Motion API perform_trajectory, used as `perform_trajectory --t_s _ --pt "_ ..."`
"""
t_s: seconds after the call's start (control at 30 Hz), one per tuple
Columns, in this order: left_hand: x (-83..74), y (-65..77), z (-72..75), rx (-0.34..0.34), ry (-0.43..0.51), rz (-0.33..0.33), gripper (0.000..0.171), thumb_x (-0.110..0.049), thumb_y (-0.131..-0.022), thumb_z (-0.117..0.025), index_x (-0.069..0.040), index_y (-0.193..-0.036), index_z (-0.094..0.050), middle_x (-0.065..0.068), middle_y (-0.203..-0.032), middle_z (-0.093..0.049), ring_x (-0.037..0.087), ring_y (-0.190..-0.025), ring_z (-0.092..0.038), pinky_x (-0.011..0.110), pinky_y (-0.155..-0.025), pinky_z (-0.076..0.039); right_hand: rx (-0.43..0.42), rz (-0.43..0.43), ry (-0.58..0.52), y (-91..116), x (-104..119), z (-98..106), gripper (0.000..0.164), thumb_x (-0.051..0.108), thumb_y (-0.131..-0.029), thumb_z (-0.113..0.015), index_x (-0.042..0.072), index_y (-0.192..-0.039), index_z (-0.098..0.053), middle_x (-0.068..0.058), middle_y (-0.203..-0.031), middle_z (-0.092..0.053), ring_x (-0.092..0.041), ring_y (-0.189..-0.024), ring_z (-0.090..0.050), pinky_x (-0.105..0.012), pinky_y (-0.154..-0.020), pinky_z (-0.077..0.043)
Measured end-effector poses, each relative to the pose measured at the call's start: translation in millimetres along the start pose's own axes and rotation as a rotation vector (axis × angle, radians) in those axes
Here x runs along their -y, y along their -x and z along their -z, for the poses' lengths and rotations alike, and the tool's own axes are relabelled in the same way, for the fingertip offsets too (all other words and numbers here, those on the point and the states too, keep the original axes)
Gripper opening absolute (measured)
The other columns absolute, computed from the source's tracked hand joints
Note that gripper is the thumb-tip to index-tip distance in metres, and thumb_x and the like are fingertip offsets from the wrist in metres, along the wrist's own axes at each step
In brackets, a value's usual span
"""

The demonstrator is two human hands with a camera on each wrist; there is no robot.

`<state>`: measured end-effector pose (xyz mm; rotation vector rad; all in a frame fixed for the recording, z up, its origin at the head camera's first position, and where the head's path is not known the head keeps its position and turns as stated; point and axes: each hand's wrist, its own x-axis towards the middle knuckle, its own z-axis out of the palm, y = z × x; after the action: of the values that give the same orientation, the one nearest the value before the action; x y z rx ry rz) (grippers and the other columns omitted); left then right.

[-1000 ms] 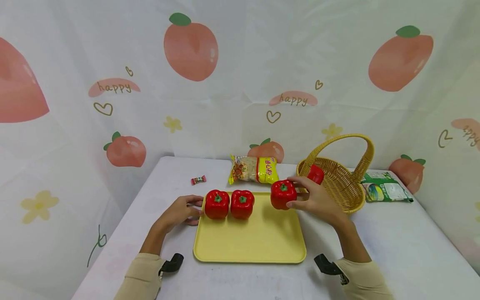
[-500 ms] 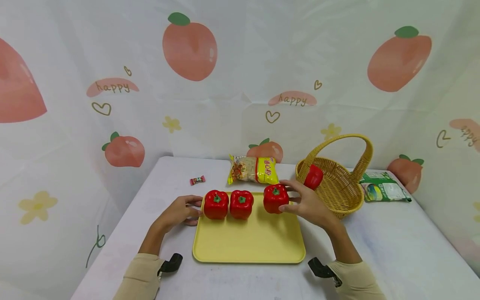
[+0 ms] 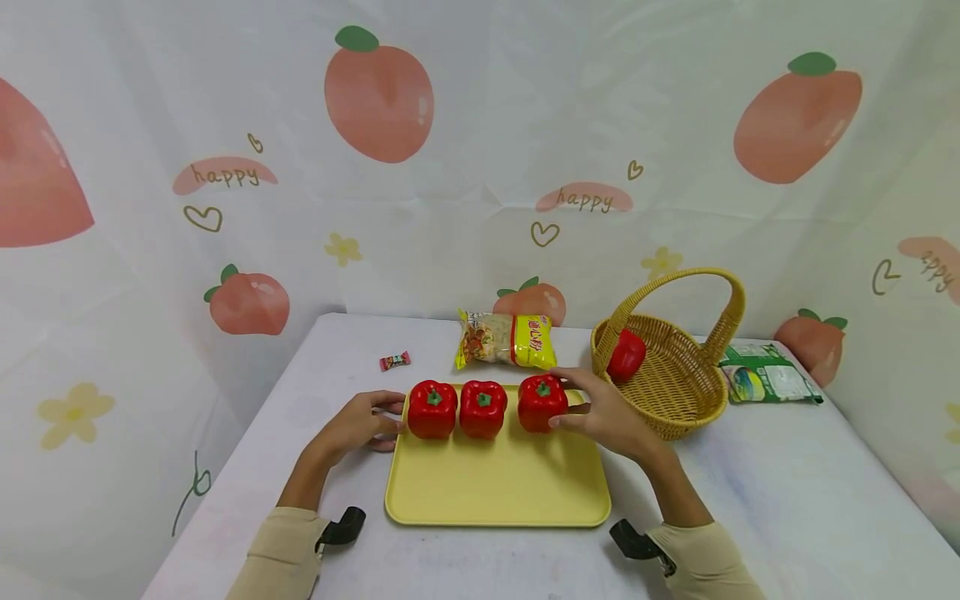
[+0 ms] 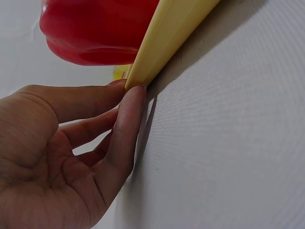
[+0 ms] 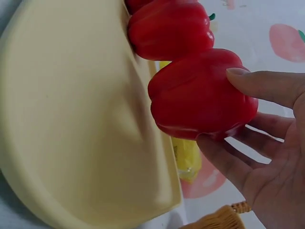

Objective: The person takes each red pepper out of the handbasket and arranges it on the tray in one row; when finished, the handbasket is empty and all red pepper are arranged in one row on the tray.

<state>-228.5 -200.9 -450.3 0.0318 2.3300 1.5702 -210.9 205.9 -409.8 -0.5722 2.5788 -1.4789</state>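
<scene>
My right hand [image 3: 603, 415] grips a red bell pepper [image 5: 200, 95] between thumb and fingers, over the right back part of a yellow tray [image 3: 498, 492]. Two more red bell peppers stand side by side at the tray's back left: the outer pepper [image 3: 432, 410] and the inner pepper [image 3: 482, 410]. At the tray's left edge, my left hand [image 4: 71, 143] pinches the rim between thumb and fingers, as the left wrist view shows. Another red bell pepper [image 3: 627, 357] lies in the wicker basket [image 3: 686, 392], partly hidden behind its handle.
The basket with its tall handle stands right behind my right hand. A yellow snack bag [image 3: 506, 340] lies behind the tray, and a small wrapped candy [image 3: 395, 361] left of it. Farther right is a green packet [image 3: 771, 373]. A printed curtain [image 3: 450, 225] hangs behind the table.
My right hand has carried its pepper left and lower, from the tray's right edge toward the two peppers. The left hand keeps its place at the rim.
</scene>
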Motion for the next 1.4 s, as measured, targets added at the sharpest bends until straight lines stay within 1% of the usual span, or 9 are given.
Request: perform_trajectory --t_s 0.17,0.27,0.53,0.67,0.87,1.0,1.2,1.4 --pt "-0.4 1.1 -0.1 0.016 -0.005 -0.013 0.057 -0.006 -0.094 -0.071 0.004 -0.148 -0.055 0.021 -0.137 -0.060 0.024 -0.105 -0.071 0.037 -0.080 -0.067 0.002 -0.024 0.058 -1 0 -4 0.077 0.023 -0.089 -0.085 0.007 -0.155 -0.051 -0.013 -0.153 -0.056 -0.040 -0.133 -0.060 -0.056 -0.106 -0.056" --pt "-0.7 1.2 -0.2 0.014 0.002 -0.009 0.057 -0.006 -0.093 -0.072 0.004 -0.148 -0.056 0.021 -0.136 -0.060 0.024 -0.105 -0.071 0.037 -0.080 -0.067 0.006 -0.027 0.073 -2 0 -6 0.077 0.024 -0.088 -0.085 0.007 -0.155 -0.052 -0.012 -0.155 -0.055 -0.040 -0.135 -0.059 -0.058 -0.107 -0.055" --pt "0.4 0.6 -0.5 0.010 -0.005 -0.005 0.057 -0.006 -0.094 -0.072 0.003 -0.147 -0.056 0.020 -0.136 -0.061 0.024 -0.106 -0.071 0.038 -0.080 -0.067 0.013 -0.032 0.079 -3 0 -9 0.077 0.026 -0.087 -0.086 0.009 -0.155 -0.052 -0.012 -0.156 -0.055 -0.040 -0.134 -0.060 -0.057 -0.107 -0.055" --pt "0.0 0.7 -1.0 0.001 -0.011 0.005 0.056 -0.006 -0.093 -0.073 0.002 -0.147 -0.057 0.019 -0.135 -0.062 0.023 -0.105 -0.071 0.037 -0.080 -0.067 0.031 -0.028 0.066 -3 -1 -10 0.080 0.028 -0.088 -0.085 0.007 -0.156 -0.050 -0.013 -0.156 -0.054 -0.042 -0.135 -0.059 -0.058 -0.107 -0.055" --pt "-0.2 -0.2 -0.2 -0.007 -0.018 0.002 0.056 -0.006 -0.093 -0.073 0.001 -0.146 -0.058 0.018 -0.134 -0.063 0.023 -0.104 -0.071 0.037 -0.080 -0.067 0.046 -0.033 0.075 -3 -1 -9 0.086 0.029 -0.086 -0.088 0.008 -0.159 -0.046 -0.012 -0.157 -0.053 -0.041 -0.137 -0.056 -0.061 -0.110 -0.052" --pt "0.0 -0.4 -0.3 -0.007 -0.017 0.004 0.056 -0.006 -0.092 -0.074 0.001 -0.146 -0.058 0.017 -0.134 -0.063 0.023 -0.103 -0.071 0.037 -0.080 -0.067 0.059 -0.036 0.085 -4 -1 -9 0.087 0.027 -0.086 -0.088 0.007 -0.159 -0.046 -0.013 -0.157 -0.053 -0.040 -0.137 -0.056 -0.063 -0.111 -0.050" --pt "0.2 -0.5 -0.6 -0.009 -0.022 0.007 0.057 -0.006 -0.092 -0.073 0.001 -0.147 -0.058 0.017 -0.134 -0.063 0.023 -0.103 -0.071 0.037 -0.080 -0.067 0.065 -0.010 0.110 -4 -2 -10 0.085 0.027 -0.087 -0.087 0.004 -0.158 -0.046 -0.015 -0.154 -0.056 -0.041 -0.135 -0.058 -0.062 -0.110 -0.051" --pt "1.0 -1.5 -0.6 -0.012 -0.024 0.004 0.056 -0.006 -0.093 -0.073 0.001 -0.147 -0.058 0.017 -0.135 -0.063 0.023 -0.104 -0.071 0.037 -0.080 -0.067 0.062 -0.014 0.087 -5 -2 -11 0.088 0.026 -0.086 -0.089 0.007 -0.160 -0.045 -0.013 -0.157 -0.054 -0.039 -0.137 -0.057 -0.060 -0.111 -0.051"
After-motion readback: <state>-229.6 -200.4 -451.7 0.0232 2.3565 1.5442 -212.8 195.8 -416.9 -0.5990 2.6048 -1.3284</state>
